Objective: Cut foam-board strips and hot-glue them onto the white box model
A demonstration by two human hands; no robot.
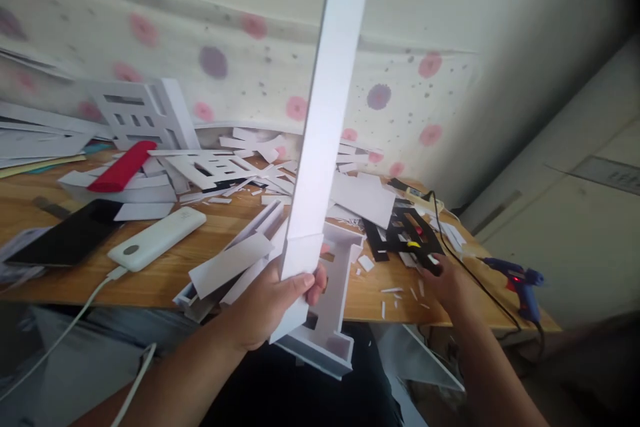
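Observation:
My left hand [273,303] is closed around the lower end of a long white foam board strip [323,113], which stands nearly upright before me. Below it, a white foam board frame [336,280] with cut openings and raised edges overhangs the table's front edge. My right hand [447,283] reaches to the right side of the table, its fingers bent round a small dark object that I cannot make out. Black cut-out pieces [400,230] lie just beyond those fingers, with a yellow bit and a red bit among them.
A blue glue gun [523,287] with a lit red light and a cable stands at the table's right end. A white power bank [157,238], a black phone [67,232] and a red object [123,167] are at left. White offcuts [270,177] cover the back.

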